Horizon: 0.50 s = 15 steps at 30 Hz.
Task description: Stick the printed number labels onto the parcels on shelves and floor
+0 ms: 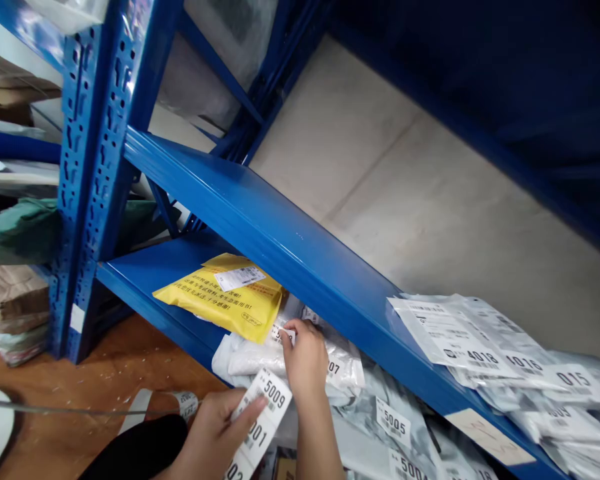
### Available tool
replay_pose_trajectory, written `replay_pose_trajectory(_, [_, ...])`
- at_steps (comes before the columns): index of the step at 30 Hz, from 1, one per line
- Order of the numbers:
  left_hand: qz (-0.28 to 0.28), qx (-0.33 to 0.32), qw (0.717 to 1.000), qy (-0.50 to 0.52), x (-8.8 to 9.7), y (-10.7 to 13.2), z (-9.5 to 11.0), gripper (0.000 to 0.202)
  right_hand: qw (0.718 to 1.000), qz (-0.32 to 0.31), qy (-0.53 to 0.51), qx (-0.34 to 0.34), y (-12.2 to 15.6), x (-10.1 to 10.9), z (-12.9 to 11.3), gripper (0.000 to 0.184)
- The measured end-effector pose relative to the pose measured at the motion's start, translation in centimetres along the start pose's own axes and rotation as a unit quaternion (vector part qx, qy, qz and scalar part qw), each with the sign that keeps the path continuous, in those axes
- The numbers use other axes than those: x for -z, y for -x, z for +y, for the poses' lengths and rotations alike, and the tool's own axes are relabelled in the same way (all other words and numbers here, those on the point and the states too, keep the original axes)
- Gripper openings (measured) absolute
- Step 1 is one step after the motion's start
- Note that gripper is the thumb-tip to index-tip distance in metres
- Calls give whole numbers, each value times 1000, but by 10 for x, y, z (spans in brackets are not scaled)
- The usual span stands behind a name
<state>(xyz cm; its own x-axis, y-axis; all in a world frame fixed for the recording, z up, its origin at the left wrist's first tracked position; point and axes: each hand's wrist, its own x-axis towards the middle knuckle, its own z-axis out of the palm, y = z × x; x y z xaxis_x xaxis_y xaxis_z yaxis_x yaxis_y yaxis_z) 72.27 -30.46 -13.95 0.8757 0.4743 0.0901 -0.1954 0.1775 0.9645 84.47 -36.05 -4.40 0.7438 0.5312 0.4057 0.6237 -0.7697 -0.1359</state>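
Note:
My left hand [220,427] is closed around a strip of white number labels [269,407], with 5009 printed at its upper end. To its upper right, my right hand [306,355] pinches a small white label [283,335] against the plastic-wrapped parcels on the lower shelf. Part of that label's number is covered by my fingers. Just beyond lies a yellow mailer bag [225,297] with black print and a white shipping label. A clear-wrapped white parcel [257,359] sits below the yellow bag, beside my right hand.
A blue shelf edge [280,233] runs diagonally above my hands. Grey parcels [393,420] marked 5005 and 5004 lie to the right. More parcels [470,340] lie on the upper shelf. A perforated blue upright [97,167] stands left, above the brown floor [105,373].

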Motion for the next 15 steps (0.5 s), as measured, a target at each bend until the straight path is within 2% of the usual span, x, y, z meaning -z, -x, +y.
replay_pose_trajectory(2, [-15, -22, 1000, -15, 13, 4, 1, 43, 993, 86, -67, 52, 8, -1, -2, 22])
replay_pose_trajectory(4, [30, -31, 999, -13, 24, 0, 4, 38, 970, 162, -166, 71, 20, 1, -7, 24])
replay_pose_trajectory(5, [66, -35, 997, -10, 28, -4, 6, 37, 958, 169, -223, 57, 26, 3, -10, 25])
replay_pose_trajectory(6, [100, -40, 994, -5, 31, -9, 8, 36, 948, 146, -282, 34, 32, 5, -14, 29])
replay_pose_trajectory(8, [150, -48, 987, 14, 33, -17, 11, 36, 920, 35, -389, -23, 41, 9, -20, 30])
replay_pose_trajectory(10, [164, -39, 985, 45, 31, -22, 14, 36, 882, -83, -459, -64, 48, 9, -25, 37])
replay_pose_trajectory(11, [162, -30, 984, 62, 29, -23, 15, 36, 866, -113, -480, -79, 49, 7, -26, 39])
replay_pose_trajectory(13, [143, -11, 984, 101, 26, -26, 19, 35, 849, -124, -504, -96, 50, 3, -27, 35])
replay_pose_trajectory(15, [117, 15, 982, 148, 24, -29, 22, 36, 847, -118, -508, -102, 48, -2, -26, 31])
